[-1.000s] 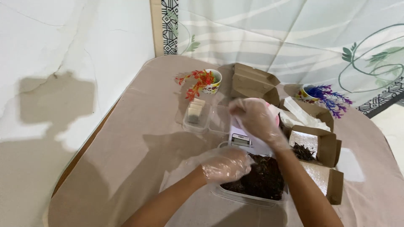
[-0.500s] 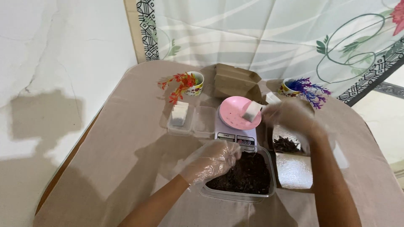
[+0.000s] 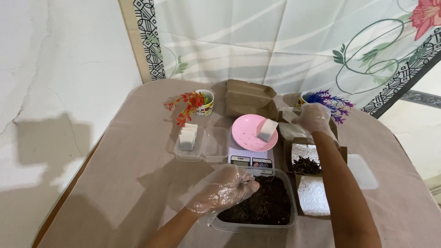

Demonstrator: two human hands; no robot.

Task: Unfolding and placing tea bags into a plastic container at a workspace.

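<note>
My left hand (image 3: pixel 223 188), in a thin clear plastic glove, rests at the left rim of a clear plastic tub (image 3: pixel 257 226) full of dark brown shreds, fingers bent toward the contents. My right hand (image 3: pixel 313 118), also gloved, reaches out to the far right beside an open foil-lined cardboard box (image 3: pixel 308 152) holding a small heap of the dark shreds. It touches crumpled clear plastic (image 3: pixel 290 131) there. Between the hands stands a small scale (image 3: pixel 251 160) with a pink plate (image 3: pixel 248 133) bearing a white paper pouch (image 3: pixel 267 130).
A clear tray (image 3: pixel 216 146) with several white pouches lies left of the scale. Folded brown cardboard boxes (image 3: pixel 248 98) stand behind it. Two small cups with artificial flowers, one red (image 3: pixel 190 104), one purple (image 3: pixel 330 102), flank them. A patterned curtain hangs behind the round covered table (image 3: pixel 124 156).
My right hand has moved from above the scale out to the right, leaving the white pouch on the pink plate. My left hand has stayed at the tub. The view has shifted.
</note>
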